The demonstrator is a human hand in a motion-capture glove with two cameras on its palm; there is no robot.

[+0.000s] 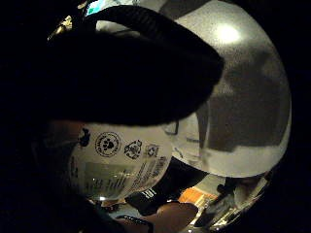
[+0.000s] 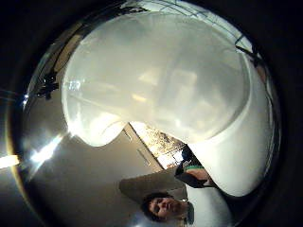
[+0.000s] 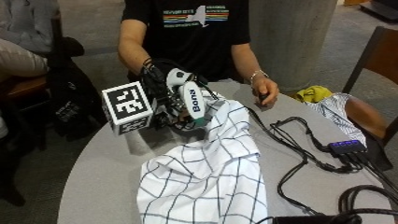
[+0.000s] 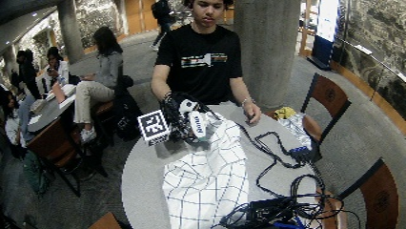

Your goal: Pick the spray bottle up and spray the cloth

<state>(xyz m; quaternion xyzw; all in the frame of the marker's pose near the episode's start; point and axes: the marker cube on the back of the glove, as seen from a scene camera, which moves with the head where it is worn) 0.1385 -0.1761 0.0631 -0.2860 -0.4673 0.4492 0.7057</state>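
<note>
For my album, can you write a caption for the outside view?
Gloved right hand holds a spray bottle over a checked cloth on the table.

A round grey table [image 3: 105,177] carries tangled black cables [image 3: 292,140] leading to a small black hub with blue lights [image 3: 347,147]. Behind stands a grey concrete pillar [image 3: 289,37]. A brown wooden chair [image 3: 375,56] holds crumpled items, possibly yellow cloth [image 3: 314,93].

The spray bottle [image 3: 192,103] hides most of the gloved right hand [image 3: 163,91]; its label's small print [image 1: 146,172] is unreadable, and the cloth [image 3: 205,182] runs off frame.
</note>
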